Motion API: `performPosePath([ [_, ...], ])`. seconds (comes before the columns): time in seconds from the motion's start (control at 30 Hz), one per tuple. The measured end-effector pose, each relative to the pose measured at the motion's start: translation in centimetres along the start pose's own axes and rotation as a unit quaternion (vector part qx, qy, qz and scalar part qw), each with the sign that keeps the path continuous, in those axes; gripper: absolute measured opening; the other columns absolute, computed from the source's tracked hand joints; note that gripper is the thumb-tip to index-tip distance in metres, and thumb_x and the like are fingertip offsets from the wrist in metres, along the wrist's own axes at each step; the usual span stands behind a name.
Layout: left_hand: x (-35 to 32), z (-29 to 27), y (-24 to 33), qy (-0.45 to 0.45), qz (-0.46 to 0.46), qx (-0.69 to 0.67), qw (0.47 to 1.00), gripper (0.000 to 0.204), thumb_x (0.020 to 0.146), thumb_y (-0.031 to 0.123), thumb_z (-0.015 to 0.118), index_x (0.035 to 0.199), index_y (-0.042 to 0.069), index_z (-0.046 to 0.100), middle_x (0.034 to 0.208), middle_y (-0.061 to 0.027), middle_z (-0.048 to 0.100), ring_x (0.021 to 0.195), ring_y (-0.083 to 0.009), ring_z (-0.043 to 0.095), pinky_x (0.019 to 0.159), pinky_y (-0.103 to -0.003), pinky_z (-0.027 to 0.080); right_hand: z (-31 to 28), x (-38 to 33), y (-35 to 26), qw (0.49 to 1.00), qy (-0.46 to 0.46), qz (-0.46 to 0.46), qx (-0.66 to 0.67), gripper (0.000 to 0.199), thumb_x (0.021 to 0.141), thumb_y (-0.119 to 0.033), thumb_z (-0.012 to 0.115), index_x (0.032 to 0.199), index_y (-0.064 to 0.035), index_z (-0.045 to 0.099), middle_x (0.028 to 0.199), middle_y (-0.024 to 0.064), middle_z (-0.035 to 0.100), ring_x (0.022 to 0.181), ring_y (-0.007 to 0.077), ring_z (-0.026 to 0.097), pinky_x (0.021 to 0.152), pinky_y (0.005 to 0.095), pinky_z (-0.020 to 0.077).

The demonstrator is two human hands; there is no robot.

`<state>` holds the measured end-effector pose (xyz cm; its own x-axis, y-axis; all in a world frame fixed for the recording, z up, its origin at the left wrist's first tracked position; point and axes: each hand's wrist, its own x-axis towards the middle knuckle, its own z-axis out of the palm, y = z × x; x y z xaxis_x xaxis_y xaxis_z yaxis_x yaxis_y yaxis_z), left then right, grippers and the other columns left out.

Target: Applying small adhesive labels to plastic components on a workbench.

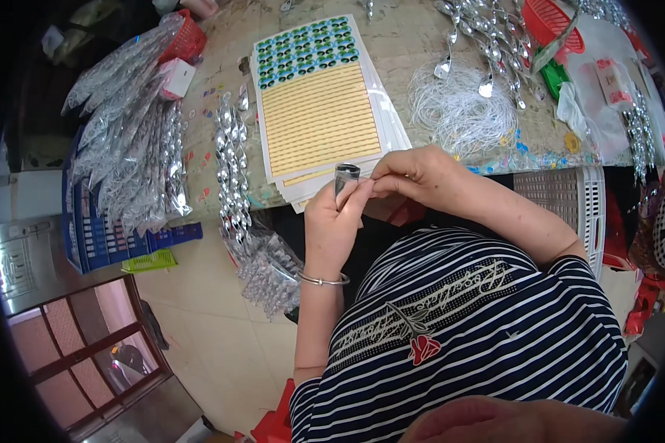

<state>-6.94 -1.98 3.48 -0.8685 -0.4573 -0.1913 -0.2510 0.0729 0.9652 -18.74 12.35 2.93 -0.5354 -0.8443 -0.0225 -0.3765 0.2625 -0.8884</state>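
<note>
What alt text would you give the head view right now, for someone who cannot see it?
Both hands meet over the table edge: the left hand holds a small silvery spoon-like piece upright while the right hand pinches at its top. Beyond them lies a stack of sticker sheets, with bagged silver pieces to the left and a tangle of white string to the right.

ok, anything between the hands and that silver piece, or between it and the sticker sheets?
Nothing visible. The left hand already holds the silver piece, and the right hand pinches at its top. The sticker sheets lie just beyond on the table, with no object in the gap.
</note>
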Motion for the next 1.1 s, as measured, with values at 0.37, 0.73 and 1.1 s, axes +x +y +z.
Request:
performPosePath([
  [0.37, -0.2, -1.1, -1.6, -0.020, -0.035, -0.062, 0.997, 0.025, 0.093, 0.017, 0.057, 0.110, 0.000, 0.062, 0.088, -0.0025, 0.066, 0.059, -0.0018, 0.044, 0.050, -0.017, 0.035, -1.8, -0.3, -0.8, 0.986, 0.028, 0.003, 0.162, 0.013, 0.094, -0.009, 0.054, 0.097, -0.0008, 0.063, 0.091, 0.0042, 0.065, 0.079, 0.0097, 0.063, 0.076, 0.0240, 0.0494],
  [0.73, -0.1, -1.0, -2.8, -0.071, 0.005, -0.156, 0.985, 0.037, 0.096, 0.013, 0.049, 0.131, 0.000, 0.047, 0.100, -0.0068, 0.063, 0.068, -0.0048, 0.050, 0.058, -0.019, 0.042, -0.6, 0.2, -1.9, 0.989, 0.060, -0.056, 0.119, 0.009, 0.088, -0.015, 0.064, 0.093, -0.0077, 0.067, 0.078, -0.0035, 0.050, 0.068, 0.0055, 0.044, 0.062, 0.0204, 0.0395],
  [1.1, -0.5, -1.0, -2.3, -0.028, -0.013, -0.205, 0.978, 0.039, 0.094, 0.009, 0.055, 0.131, 0.000, 0.047, 0.097, -0.0040, 0.062, 0.068, -0.0034, 0.049, 0.054, -0.017, 0.042, 1.0, 1.4, -0.6, 0.989, 0.120, -0.070, 0.044, 0.007, 0.085, -0.012, 0.067, 0.087, -0.0049, 0.067, 0.074, -0.0018, 0.047, 0.064, 0.0062, 0.042, 0.056, 0.0215, 0.0357],
])
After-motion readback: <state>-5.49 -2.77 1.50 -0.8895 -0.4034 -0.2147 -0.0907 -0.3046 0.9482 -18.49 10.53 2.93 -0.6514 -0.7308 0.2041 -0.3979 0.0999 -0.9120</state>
